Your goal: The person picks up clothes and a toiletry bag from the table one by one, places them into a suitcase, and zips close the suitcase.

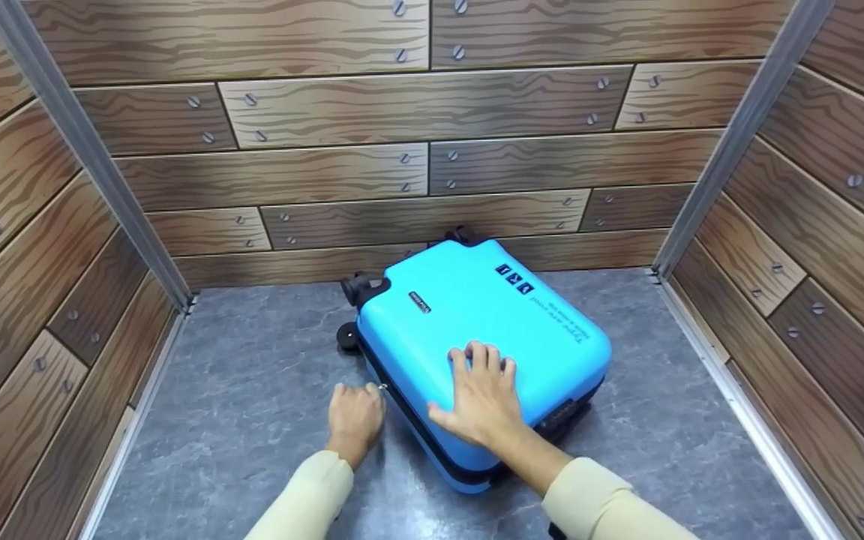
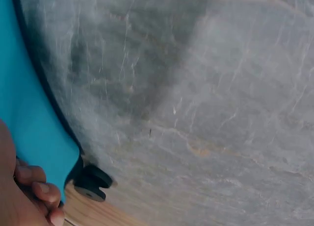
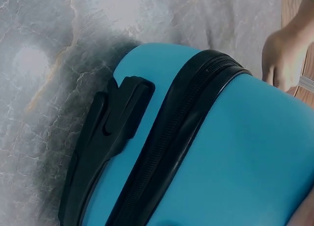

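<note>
A bright blue hard-shell suitcase lies flat on the floor in the head view, its wheels towards the back wall. My left hand, fingers curled, pinches a small metal zipper pull at the suitcase's left side. In the left wrist view those curled fingers show close to the blue shell, near a black wheel. My right hand rests on the upper shell, fingers spread. The right wrist view shows the black zipper band running round a corner beside the black pull handle.
Wood-patterned panels form the back wall, with similar walls on the left and right. Metal strips run along the floor's side edges. Grey marbled flooring surrounds the suitcase.
</note>
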Motion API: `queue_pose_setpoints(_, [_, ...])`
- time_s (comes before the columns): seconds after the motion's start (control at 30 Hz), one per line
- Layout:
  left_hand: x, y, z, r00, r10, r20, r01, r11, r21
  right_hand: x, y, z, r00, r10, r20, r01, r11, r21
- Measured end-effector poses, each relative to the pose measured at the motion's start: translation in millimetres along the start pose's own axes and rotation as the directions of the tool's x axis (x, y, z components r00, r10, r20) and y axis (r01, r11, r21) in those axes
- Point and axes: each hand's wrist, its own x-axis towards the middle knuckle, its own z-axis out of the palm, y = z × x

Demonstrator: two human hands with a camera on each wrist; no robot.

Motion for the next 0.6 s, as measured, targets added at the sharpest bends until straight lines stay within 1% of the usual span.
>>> queue_pose_setpoints(0.07, [-0.4, -4.1, -0.5, 1.000, -0.014, 0.022, 0.014, 1.000, -0.009, -3.3, -3, 2, 0.999, -0.027, -0.031, 0.027, 1.000, 0.002])
queue_pose_setpoints(0.13, [-1.6, -6.4, -1.7, 0.999, -0.001, 0.052, 0.002, 1.000, -0.004, -8.3, -5, 4, 0.996, -0.062, -0.061, 0.062, 0.998, -0.010])
queue_pose_setpoints(0.2, [-3.2, -7.6, -3.2, 0.998, 0.017, 0.068, -0.016, 1.000, -0.005, -13.6, -6, 5, 0.991, -0.105, -0.089, 0.102, 0.994, -0.032])
queue_pose_setpoints(0.27, [-5.0, -7.7, -4.9, 0.997, 0.037, 0.062, -0.036, 0.999, -0.006, -18.0, -5, 6, 0.985, -0.141, -0.104, 0.136, 0.989, -0.056])
queue_pose_setpoints(0.4, [-9.9, -6.4, -7.6, 0.997, 0.072, 0.030, -0.072, 0.997, 0.001, -20.7, 2, 3, 0.977, -0.191, -0.098, 0.184, 0.980, -0.078])
queue_pose_setpoints(0.5, [-15.7, -3.7, -9.0, 0.993, 0.115, 0.010, -0.115, 0.993, 0.005, -20.5, 10, 0, 0.972, -0.225, -0.068, 0.220, 0.973, -0.072])
queue_pose_setpoints(0.6, [-22.9, -0.7, -8.7, 0.989, 0.149, -0.014, -0.149, 0.989, -0.001, -19.9, 21, -3, 0.961, -0.272, -0.054, 0.269, 0.962, -0.049])
